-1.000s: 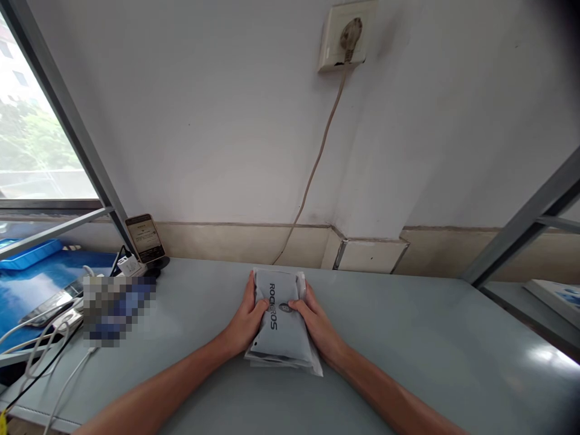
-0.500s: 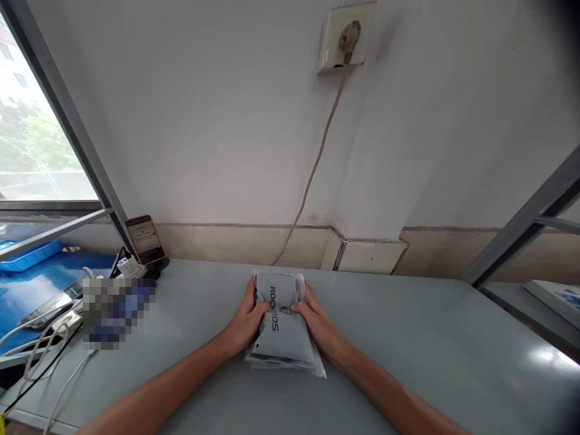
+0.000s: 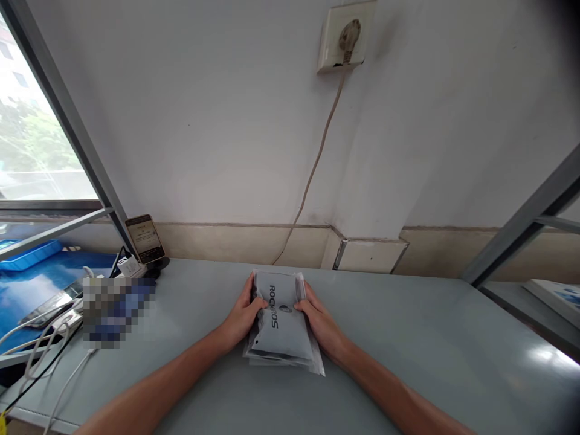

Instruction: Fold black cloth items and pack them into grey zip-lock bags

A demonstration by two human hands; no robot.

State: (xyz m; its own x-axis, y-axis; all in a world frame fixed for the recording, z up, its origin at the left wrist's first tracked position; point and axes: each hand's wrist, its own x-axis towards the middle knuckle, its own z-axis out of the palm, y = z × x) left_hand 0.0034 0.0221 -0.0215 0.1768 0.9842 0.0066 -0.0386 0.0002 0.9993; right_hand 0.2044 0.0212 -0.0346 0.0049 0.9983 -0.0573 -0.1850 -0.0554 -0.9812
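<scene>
A frosted plastic bag (image 3: 283, 335) with dark "ROCKBROS"-like lettering is between my two hands, over the grey tabletop (image 3: 203, 386). Its sides flare toward me, and more clear film shows beneath its near edge. What lies inside is grey and cannot be made out. My left hand (image 3: 242, 314) grips the bag's left side, thumb on top and fingers behind. On the opposite side my right hand (image 3: 324, 320) holds it the same way. The fingers behind the bag are mostly hidden.
A phone (image 3: 145, 238) leans upright at the back left, beside a white charger (image 3: 129, 266) and tangled cables (image 3: 49, 356). A blurred-out patch (image 3: 118, 311) lies nearby. Grey metal frame bars (image 3: 521, 217) slope at both sides. A cord (image 3: 317, 157) hangs from the wall socket (image 3: 347, 36).
Both thumbs have shifted slightly outward, toward the bag's side edges. The bag has hardly moved.
</scene>
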